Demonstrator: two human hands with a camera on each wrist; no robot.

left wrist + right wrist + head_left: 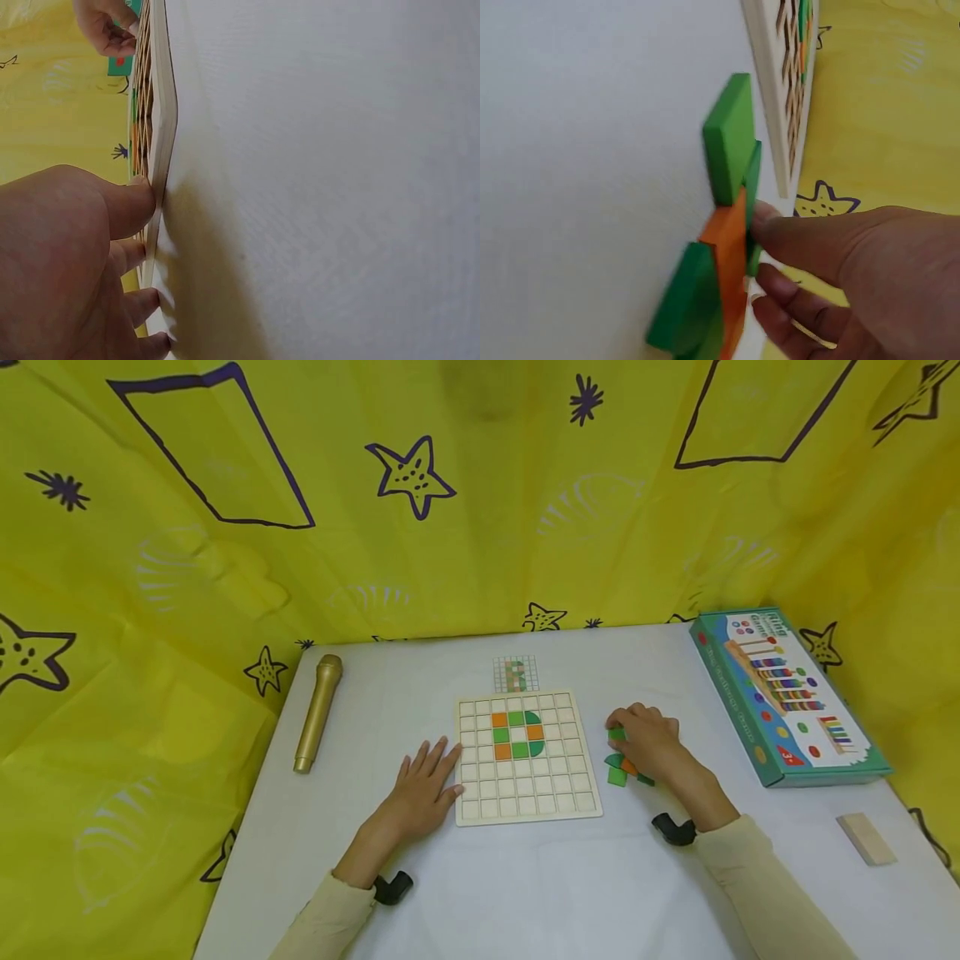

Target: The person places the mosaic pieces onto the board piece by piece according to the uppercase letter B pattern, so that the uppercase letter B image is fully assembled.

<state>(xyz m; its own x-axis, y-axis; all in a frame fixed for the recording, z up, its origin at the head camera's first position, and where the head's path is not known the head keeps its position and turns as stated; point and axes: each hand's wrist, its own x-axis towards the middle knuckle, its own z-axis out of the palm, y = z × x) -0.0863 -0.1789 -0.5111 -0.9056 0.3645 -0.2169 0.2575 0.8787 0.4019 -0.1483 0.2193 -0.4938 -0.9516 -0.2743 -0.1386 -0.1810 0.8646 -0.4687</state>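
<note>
A pale wooden grid board lies mid-table, with orange and green tiles set in a ring in its upper part. My left hand rests at the board's left edge, fingers spread; in the left wrist view, the thumb touches its rim. Beside the board on the right, my right hand bends over a small pile of loose tiles. Its thumb and fingers close around a green tile. Other loose pieces, among them a light green tile and an orange tile, lie close by, partly overlapping.
A small printed pattern card lies just behind the board. At left is a gold microphone. A teal game box stands at the right, with a wooden block nearer the front. A yellow patterned cloth hangs behind the table.
</note>
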